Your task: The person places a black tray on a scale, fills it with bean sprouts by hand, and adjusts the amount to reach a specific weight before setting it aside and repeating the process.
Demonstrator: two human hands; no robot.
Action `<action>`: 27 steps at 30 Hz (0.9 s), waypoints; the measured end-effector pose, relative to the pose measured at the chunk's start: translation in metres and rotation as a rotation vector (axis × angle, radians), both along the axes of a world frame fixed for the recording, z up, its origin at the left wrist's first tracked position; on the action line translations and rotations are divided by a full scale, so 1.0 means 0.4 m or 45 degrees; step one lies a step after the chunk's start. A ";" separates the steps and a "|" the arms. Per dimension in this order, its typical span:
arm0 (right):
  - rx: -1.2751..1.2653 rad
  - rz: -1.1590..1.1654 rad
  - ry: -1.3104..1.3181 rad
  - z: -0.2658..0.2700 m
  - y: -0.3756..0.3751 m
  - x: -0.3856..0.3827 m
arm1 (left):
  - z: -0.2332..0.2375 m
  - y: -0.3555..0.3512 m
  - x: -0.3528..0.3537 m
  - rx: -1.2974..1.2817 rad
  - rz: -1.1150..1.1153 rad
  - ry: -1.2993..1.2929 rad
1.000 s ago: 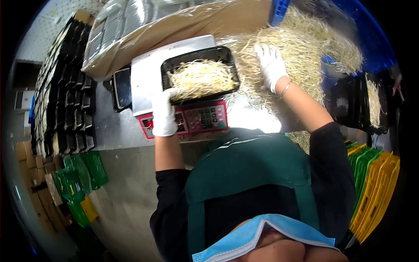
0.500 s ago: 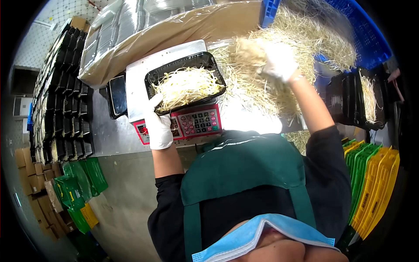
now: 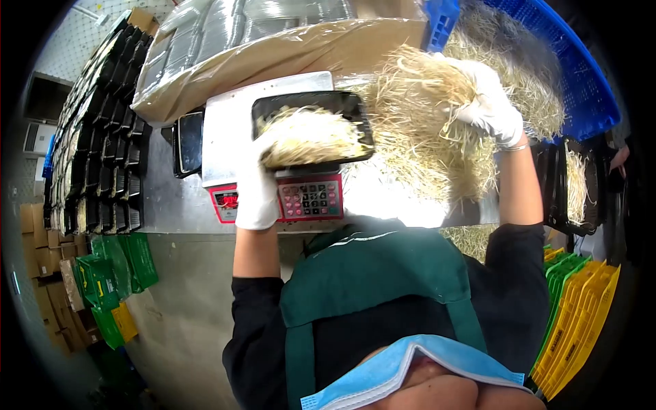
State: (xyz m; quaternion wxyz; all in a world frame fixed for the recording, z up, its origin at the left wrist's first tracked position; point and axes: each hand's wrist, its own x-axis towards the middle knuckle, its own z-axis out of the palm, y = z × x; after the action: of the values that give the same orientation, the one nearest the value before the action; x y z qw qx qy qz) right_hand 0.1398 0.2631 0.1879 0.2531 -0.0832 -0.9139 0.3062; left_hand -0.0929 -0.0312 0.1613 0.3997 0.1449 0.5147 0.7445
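Note:
My left hand (image 3: 257, 198), in a white glove, is closed on the near left corner of a black plastic tray (image 3: 350, 102). Bean sprouts (image 3: 311, 137) fill much of the tray, slightly smeared by motion. Beneath it is a scale (image 3: 229, 137) with a pale platform and a red keypad panel (image 3: 311, 197); the tray juts past the platform's right side. My right hand (image 3: 488, 102), also gloved, grips a clump of bean sprouts (image 3: 437, 76) above the large heap of sprouts (image 3: 410, 157) on the metal table.
More sprouts spill from a blue crate (image 3: 591, 89) at the right. Stacked black trays (image 3: 96, 157) stand far left, near a phone-like dark device (image 3: 189, 142). A box of clear plastic packs (image 3: 273, 48) lies behind the scale. Another filled tray (image 3: 577, 188) and a person's hand (image 3: 619, 158) are at far right.
The tray and my left hand have moved right over the scale. My right hand has drawn back to the right and now shows a clump of sprouts lifted from the heap.

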 end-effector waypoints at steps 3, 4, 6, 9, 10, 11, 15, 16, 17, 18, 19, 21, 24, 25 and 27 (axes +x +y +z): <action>1.007 -0.018 -0.137 0.062 -0.119 -0.111 | -0.001 0.078 0.016 0.070 -0.089 0.283; 1.008 -0.004 -0.126 0.059 -0.161 -0.153 | 0.017 0.098 0.027 0.071 -0.095 0.455; 1.186 -0.031 -0.114 0.040 -0.237 -0.240 | -0.070 0.107 0.001 -0.129 0.115 1.299; 0.776 -0.044 -0.023 0.011 -0.363 -0.366 | -0.058 0.040 -0.007 0.144 0.086 0.484; 0.571 -0.006 -0.014 -0.017 -0.397 -0.401 | -0.016 0.000 -0.004 0.172 0.078 0.246; 0.471 0.009 -0.097 -0.036 -0.427 -0.433 | -0.052 -0.019 -0.033 0.241 0.152 0.089; 0.477 0.014 -0.322 -0.087 -0.491 -0.531 | -0.114 -0.082 -0.182 0.203 0.150 0.082; 0.524 0.002 -0.301 -0.089 -0.499 -0.542 | -0.108 -0.078 -0.214 0.137 0.175 0.093; 0.487 0.030 -0.335 -0.086 -0.500 -0.542 | -0.102 -0.070 -0.229 0.078 0.197 0.103; 0.492 0.005 -0.353 -0.077 -0.498 -0.546 | -0.081 -0.057 -0.224 0.086 0.172 0.088; 0.594 0.115 -0.171 -0.069 -0.490 -0.554 | -0.041 -0.038 -0.209 -0.022 0.023 0.429; 0.621 0.463 -0.299 -0.029 -0.452 -0.547 | 0.010 -0.010 -0.177 -0.239 -0.262 1.115; 0.800 0.429 -0.029 -0.066 -0.395 -0.512 | -0.080 0.021 -0.158 -0.203 -0.122 1.631; 0.306 0.442 -0.488 -0.001 -0.387 -0.490 | -0.091 0.026 -0.158 -0.205 -0.122 1.629; 0.547 0.295 -0.596 0.012 -0.363 -0.439 | -0.111 0.025 -0.152 -0.226 -0.426 1.537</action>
State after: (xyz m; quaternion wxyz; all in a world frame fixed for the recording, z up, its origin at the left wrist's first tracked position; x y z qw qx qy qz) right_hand -0.0358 0.1180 0.1925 0.0118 0.0083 -0.9943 0.1059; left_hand -0.1537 -0.0213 0.1168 0.1604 0.5842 0.6798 0.4133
